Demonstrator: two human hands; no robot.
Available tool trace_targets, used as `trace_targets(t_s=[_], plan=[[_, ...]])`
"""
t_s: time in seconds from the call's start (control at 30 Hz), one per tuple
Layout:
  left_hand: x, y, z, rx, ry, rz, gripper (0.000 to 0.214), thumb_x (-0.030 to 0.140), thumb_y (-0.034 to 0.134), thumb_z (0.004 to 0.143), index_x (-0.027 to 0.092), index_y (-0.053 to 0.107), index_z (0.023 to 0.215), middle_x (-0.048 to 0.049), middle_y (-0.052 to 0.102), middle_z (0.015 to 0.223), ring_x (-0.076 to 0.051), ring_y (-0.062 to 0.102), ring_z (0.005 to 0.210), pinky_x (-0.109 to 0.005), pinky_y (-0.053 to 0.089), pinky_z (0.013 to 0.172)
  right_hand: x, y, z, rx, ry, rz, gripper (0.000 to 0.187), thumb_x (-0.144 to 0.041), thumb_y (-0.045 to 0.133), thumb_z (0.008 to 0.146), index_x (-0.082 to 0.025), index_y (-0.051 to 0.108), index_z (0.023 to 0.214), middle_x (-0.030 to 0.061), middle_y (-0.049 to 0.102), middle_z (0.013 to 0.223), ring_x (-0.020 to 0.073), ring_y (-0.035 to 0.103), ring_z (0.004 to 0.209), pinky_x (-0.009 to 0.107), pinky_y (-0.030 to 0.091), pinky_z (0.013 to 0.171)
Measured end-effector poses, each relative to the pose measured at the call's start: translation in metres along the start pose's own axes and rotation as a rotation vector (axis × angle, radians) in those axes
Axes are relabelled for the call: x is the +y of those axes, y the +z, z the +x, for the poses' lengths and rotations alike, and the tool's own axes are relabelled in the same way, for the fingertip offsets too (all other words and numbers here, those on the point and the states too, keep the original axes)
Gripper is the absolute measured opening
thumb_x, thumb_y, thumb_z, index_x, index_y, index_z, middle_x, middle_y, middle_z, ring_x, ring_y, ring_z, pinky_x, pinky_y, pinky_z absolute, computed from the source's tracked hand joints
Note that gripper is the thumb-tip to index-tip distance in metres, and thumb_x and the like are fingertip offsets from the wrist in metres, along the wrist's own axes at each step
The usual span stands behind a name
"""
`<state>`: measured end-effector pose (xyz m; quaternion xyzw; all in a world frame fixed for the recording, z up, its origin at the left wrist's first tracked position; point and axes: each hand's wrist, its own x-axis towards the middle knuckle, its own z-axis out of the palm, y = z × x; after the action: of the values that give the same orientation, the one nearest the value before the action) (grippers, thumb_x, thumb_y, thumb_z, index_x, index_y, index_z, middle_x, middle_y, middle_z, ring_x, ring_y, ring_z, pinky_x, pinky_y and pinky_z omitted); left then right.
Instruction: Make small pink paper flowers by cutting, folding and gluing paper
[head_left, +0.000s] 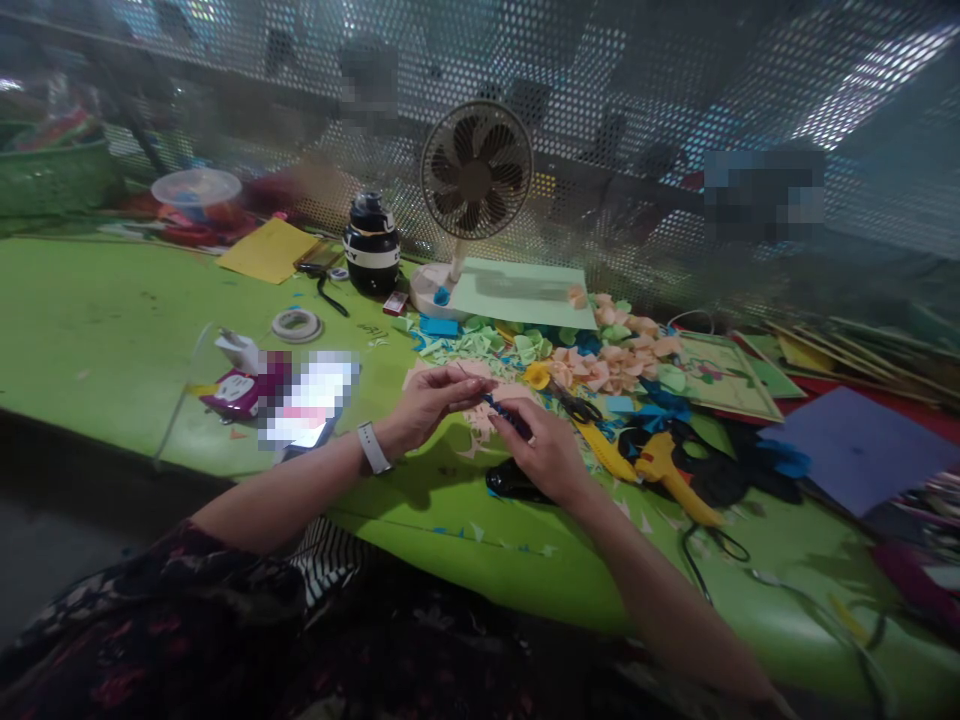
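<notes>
Over the front middle of the green table [442,490], my two hands almost meet. My left hand [435,405], with a pale watch strap at the wrist, has its thumb and fingers pinched together; what lies between them is too small to name. In my right hand [547,450] is a slim dark blue object [513,416], its tip pointing to my left fingertips. Its kind is not clear, as my fingers cover part of it. Just under my right hand lies a black rounded object [511,480]. Peach paper scraps [474,415] are spread behind the hands.
A fan [475,172] and a black jug [371,250] stand at the back. Peach paper petals [622,345] are heaped behind scissors [576,403] and a yellow glue gun [671,470]. A lit phone [311,400] and a tape roll [296,325] lie left.
</notes>
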<state>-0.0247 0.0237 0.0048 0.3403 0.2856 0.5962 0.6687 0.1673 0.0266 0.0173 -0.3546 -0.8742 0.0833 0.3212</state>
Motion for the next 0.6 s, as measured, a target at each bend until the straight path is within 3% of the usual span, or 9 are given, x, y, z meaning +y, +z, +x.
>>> trace_targets(t_s=[0.17,0.33,0.43,0.5,0.6], plan=[[0.007,-0.003,0.005,0.086,0.053,-0.047,0.028,0.032,0.09,0.063,0.014,0.069,0.073,-0.0055,0.078,0.087,-0.017,0.073,0.088,-0.033,0.053,0.093,0.003,-0.001,0.0,-0.03,0.035,-0.045,0.025,-0.035,0.048,0.098,-0.019,0.067,0.101,0.0091,0.075,0.094,0.0224,0.07,0.084,0.03,0.05,0.071],[0.015,-0.014,0.014,0.162,0.109,-0.06,0.025,0.037,0.084,0.072,0.017,0.071,0.082,-0.0033,0.078,0.089,-0.015,0.073,0.089,-0.03,0.053,0.09,0.006,-0.013,0.006,-0.048,0.151,0.017,0.019,-0.035,0.053,0.09,-0.019,0.064,0.092,0.0074,0.073,0.085,0.0206,0.065,0.072,0.031,0.046,0.067],[0.015,-0.016,0.015,0.127,0.058,0.01,0.028,0.042,0.08,0.076,0.016,0.071,0.081,-0.0047,0.077,0.088,-0.016,0.073,0.089,-0.032,0.054,0.089,0.008,-0.017,0.009,-0.004,0.311,0.226,0.012,-0.03,0.051,0.086,-0.021,0.059,0.086,0.0013,0.065,0.071,0.016,0.057,0.062,0.028,0.043,0.06],[0.014,-0.014,0.013,0.082,0.026,0.044,0.032,0.045,0.081,0.074,0.016,0.07,0.079,-0.0056,0.076,0.085,-0.017,0.073,0.086,-0.033,0.054,0.085,0.009,-0.019,0.01,0.005,0.407,0.436,0.009,-0.027,0.048,0.083,-0.021,0.056,0.084,-0.0044,0.051,0.058,0.0124,0.046,0.051,0.026,0.036,0.051],[0.009,-0.01,0.01,0.03,-0.021,0.077,0.034,0.045,0.083,0.07,0.015,0.069,0.075,-0.0041,0.074,0.078,-0.016,0.071,0.077,-0.033,0.055,0.08,0.004,-0.02,0.01,0.02,0.485,0.657,0.011,-0.029,0.052,0.08,-0.02,0.056,0.085,-0.0081,0.038,0.055,0.0096,0.032,0.047,0.024,0.027,0.046]])
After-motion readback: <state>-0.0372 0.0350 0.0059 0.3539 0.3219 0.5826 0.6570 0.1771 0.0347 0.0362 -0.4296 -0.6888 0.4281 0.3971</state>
